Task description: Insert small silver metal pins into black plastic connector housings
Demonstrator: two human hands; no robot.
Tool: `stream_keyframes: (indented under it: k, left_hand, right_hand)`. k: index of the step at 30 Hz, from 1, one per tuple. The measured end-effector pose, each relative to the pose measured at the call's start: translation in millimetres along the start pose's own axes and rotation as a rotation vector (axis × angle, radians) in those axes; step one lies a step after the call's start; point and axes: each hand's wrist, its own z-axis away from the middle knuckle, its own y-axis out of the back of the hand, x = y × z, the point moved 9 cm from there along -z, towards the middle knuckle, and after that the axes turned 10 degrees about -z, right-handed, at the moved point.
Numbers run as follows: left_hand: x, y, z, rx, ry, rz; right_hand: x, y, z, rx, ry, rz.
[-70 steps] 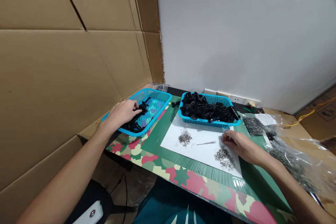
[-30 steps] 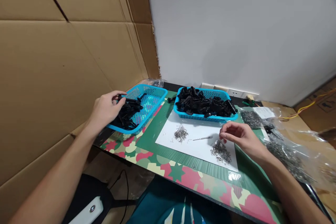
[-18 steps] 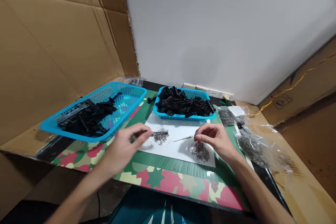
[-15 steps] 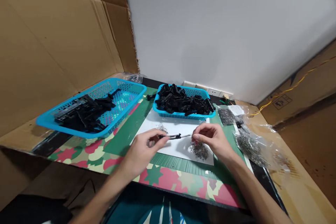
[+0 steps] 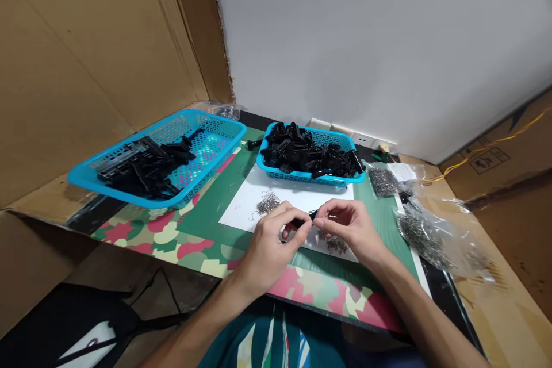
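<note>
My left hand (image 5: 269, 244) pinches a small black plastic part (image 5: 302, 219) above the white paper sheet (image 5: 241, 207). My right hand (image 5: 351, 229) is closed in a pinch right beside it, fingertips meeting the part's end; what they hold is too small to make out. A heap of small metal springs (image 5: 268, 203) lies on the paper left of my hands, and another heap (image 5: 337, 244) lies partly under my right hand. Two blue baskets hold black parts: the left one (image 5: 215, 152) is part full, the back one (image 5: 308, 175) is heaped.
Clear bags of metal springs (image 5: 431, 236) lie at the right, a smaller one (image 5: 383, 181) behind. A green mat (image 5: 211, 207) and camouflage cover (image 5: 172, 236) lie over the table. Cardboard walls stand at the left, a white wall behind. A yellow cable (image 5: 483, 152) runs at the right.
My left hand took a black part from the left basket and brought it to the middle. My right hand rose off the spring heap to meet it. The view has swung right and down.
</note>
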Motion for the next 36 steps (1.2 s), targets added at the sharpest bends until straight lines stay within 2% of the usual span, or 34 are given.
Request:
stream_keyframes:
  k: [8,22,27,32,36]
  left_hand:
    - [4,-2.5,2,0.010,-0.007,-0.042]
    - [0,-3.8,5,-0.006,-0.046,-0.099]
    - [-5,-0.8,8,-0.009,-0.005,-0.171]
    - [-12,-4.3,14,-0.082,0.004,-0.330]
    - [-17,-9.0,20,-0.105,-0.011,-0.400]
  right_hand:
    - [-1,1,-1,0.030,-0.018,-0.001]
    - [3,-8,1,-0.087,-0.053,0.046]
    - [5,-5,1,-0.058,-0.029,0.138]
    - [0,16,3,0.086,-0.077,0.310]
    - [3,22,3,0.097,-0.137,0.447]
